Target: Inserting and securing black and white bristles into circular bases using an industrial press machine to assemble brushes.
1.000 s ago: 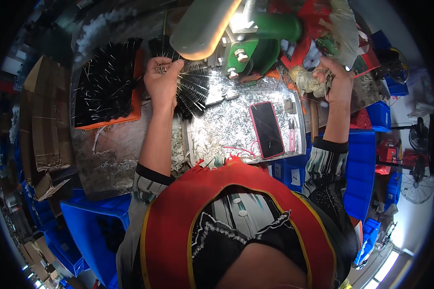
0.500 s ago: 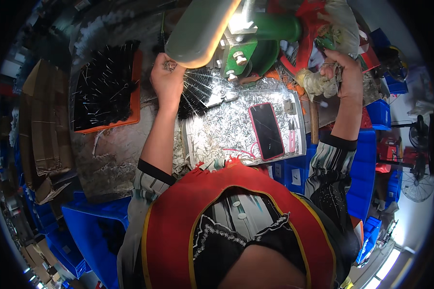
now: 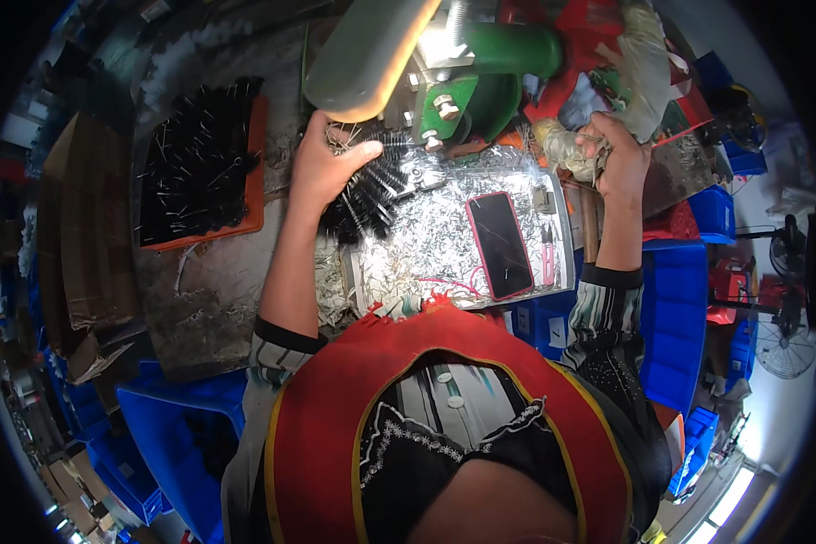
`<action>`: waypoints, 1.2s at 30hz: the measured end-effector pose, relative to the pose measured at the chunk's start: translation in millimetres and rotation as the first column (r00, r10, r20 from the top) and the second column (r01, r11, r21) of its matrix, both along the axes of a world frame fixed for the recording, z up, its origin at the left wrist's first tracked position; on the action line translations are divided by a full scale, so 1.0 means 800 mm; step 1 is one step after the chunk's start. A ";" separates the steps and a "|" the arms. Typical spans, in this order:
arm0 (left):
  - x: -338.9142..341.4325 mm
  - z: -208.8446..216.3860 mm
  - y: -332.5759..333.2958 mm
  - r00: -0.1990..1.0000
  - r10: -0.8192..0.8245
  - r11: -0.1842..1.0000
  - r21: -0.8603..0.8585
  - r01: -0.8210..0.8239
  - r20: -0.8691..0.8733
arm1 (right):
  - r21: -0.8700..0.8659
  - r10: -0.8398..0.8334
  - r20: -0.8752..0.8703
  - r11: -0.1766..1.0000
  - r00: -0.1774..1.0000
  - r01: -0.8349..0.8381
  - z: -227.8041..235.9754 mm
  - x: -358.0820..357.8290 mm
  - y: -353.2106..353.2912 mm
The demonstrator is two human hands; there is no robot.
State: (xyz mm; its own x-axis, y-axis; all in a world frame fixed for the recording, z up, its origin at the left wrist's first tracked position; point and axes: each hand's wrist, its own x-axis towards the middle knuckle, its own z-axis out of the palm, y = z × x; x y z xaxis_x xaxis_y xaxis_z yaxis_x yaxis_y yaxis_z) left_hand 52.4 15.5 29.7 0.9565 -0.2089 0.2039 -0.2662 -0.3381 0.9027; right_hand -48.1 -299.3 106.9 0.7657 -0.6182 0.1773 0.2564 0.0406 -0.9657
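Note:
My left hand (image 3: 328, 172) is closed around the wire ends of a bunch of black twisted-wire brushes (image 3: 367, 195), thumb stretched along the top. The bristly ends fan out to its right, over the edge of a metal tray (image 3: 363, 288) strewn with wire clippings. Just right of the brushes stands a green bench machine (image 3: 462, 104) with large bolts. My right hand (image 3: 621, 154) is closed on a cloth-wrapped handle (image 3: 567, 152) at the machine's right side. A lamp head (image 3: 367, 68) hides part of the machine and the space above my left fingertips.
An orange bin (image 3: 256, 195) heaped with black brushes (image 3: 190, 159) sits at the left of the worn bench. On the tray lie a phone (image 3: 500, 245) in a pink case and a small pink tool (image 3: 548, 258). Blue crates (image 3: 675, 317) and a cardboard box (image 3: 86, 208) flank the bench.
My right hand has shifted left together with the wrapped handle. The left hand has turned, its thumb now showing on top, and the brushes have bunched closer together.

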 end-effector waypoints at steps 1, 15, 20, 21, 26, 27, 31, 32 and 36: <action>0.000 -0.004 0.001 1.000 0.001 1.000 -0.002 -0.001 -0.001 | -0.033 0.034 -0.026 0.999 0.999 -0.035 0.006 -0.002 0.003; 0.006 -0.031 0.006 0.987 0.115 0.941 -0.307 -0.144 -0.108 | -0.066 -0.012 -0.255 0.998 0.967 -0.005 0.062 0.003 0.001; 0.004 -0.022 0.001 0.977 0.127 0.910 -0.372 -0.184 -0.172 | -0.137 0.184 -0.324 0.961 0.928 -0.239 0.093 0.012 -0.019; 0.005 -0.023 0.000 0.976 0.130 0.910 -0.371 -0.187 -0.172 | -0.081 0.234 -0.292 0.960 0.927 -0.268 0.095 0.015 -0.023; 0.003 -0.020 0.005 0.972 0.144 0.925 -0.323 -0.199 -0.188 | -0.318 0.005 0.108 0.947 0.994 0.030 -0.010 0.004 0.002; 0.006 -0.015 0.001 0.974 0.131 0.927 -0.326 -0.187 -0.187 | -0.394 0.008 0.208 0.916 0.978 0.077 -0.045 0.003 -0.001; 0.012 -0.013 -0.005 0.975 0.082 0.914 -0.376 -0.156 -0.208 | -0.391 0.002 0.195 0.917 0.981 0.076 -0.057 0.015 -0.009; 0.008 -0.010 -0.003 0.973 0.096 0.907 -0.384 -0.172 -0.210 | -0.219 0.052 0.071 0.975 0.996 -0.036 -0.044 0.007 -0.019; 0.017 -0.034 0.006 0.979 0.190 0.909 -0.361 -0.206 -0.079 | -0.069 0.047 -0.174 0.996 0.984 -0.060 0.033 0.002 0.000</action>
State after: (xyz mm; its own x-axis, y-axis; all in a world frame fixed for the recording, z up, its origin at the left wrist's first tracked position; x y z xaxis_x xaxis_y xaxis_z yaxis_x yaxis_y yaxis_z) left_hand 65.9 20.4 2.4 0.9796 0.0673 0.1893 -0.1881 -0.0241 0.9819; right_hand -46.3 -299.3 133.2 0.8204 -0.5656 0.0836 0.0855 -0.0233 -0.9961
